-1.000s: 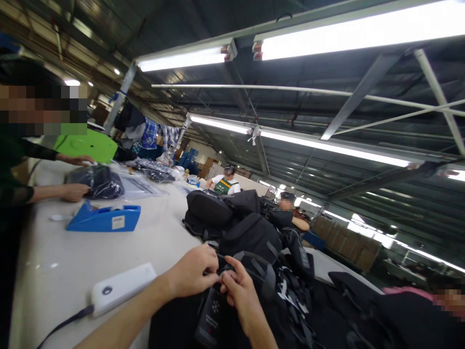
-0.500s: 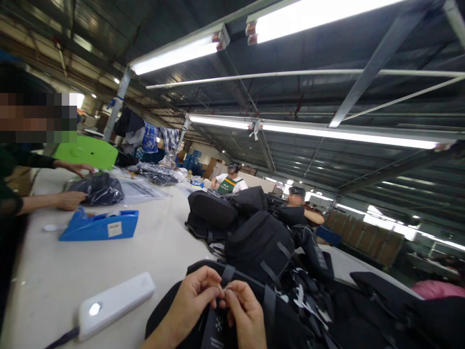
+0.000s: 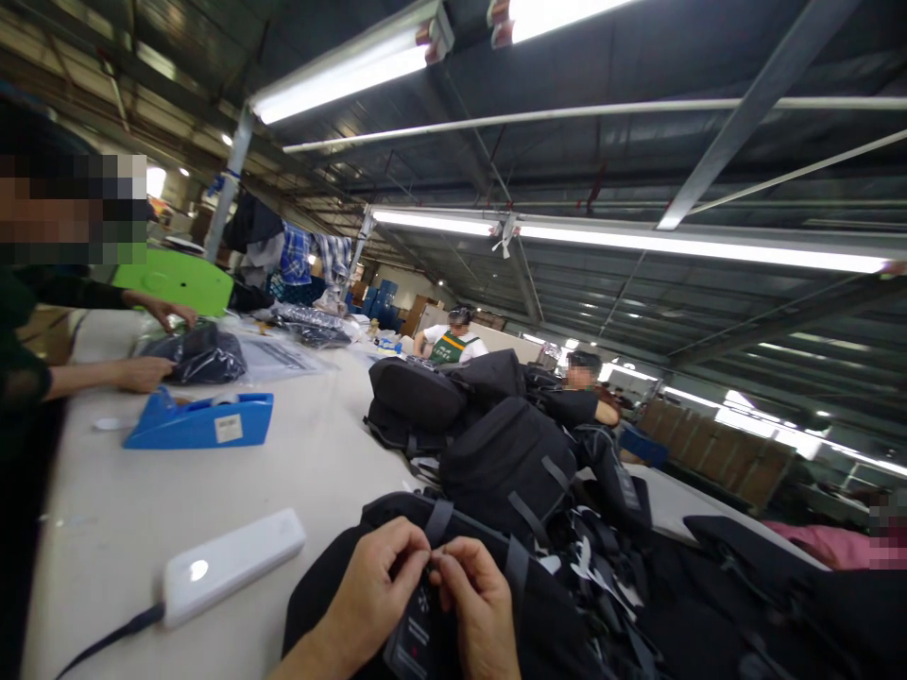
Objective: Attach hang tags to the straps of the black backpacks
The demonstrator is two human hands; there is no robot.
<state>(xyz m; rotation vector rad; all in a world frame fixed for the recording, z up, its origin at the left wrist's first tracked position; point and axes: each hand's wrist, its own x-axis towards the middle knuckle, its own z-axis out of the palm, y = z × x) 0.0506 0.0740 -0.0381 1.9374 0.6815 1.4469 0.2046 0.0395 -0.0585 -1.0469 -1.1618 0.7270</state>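
My left hand [image 3: 386, 576] and my right hand [image 3: 473, 590] meet fingertip to fingertip, both closed in a pinch. Between them is what looks like the thin string of a hang tag, mostly hidden by the fingers. The black hang tag [image 3: 411, 637], with white print and a small red mark, dangles below the fingertips. Under both hands lies a black backpack [image 3: 326, 586] with grey webbing straps. Its lower part runs out of view.
More black backpacks [image 3: 503, 463] are heaped just beyond. On the white table [image 3: 340, 453] are a white corded handheld device [image 3: 233, 567] and a blue tape dispenser [image 3: 205, 422]. At left, a co-worker's hands [image 3: 145, 373] handle a plastic-wrapped dark item [image 3: 205, 354]. Other people work farther back.
The hang tag has turned and tilted, showing more of its print. My fingertips stay pinched together. The view has shifted slightly, and the co-worker's hands have moved little.
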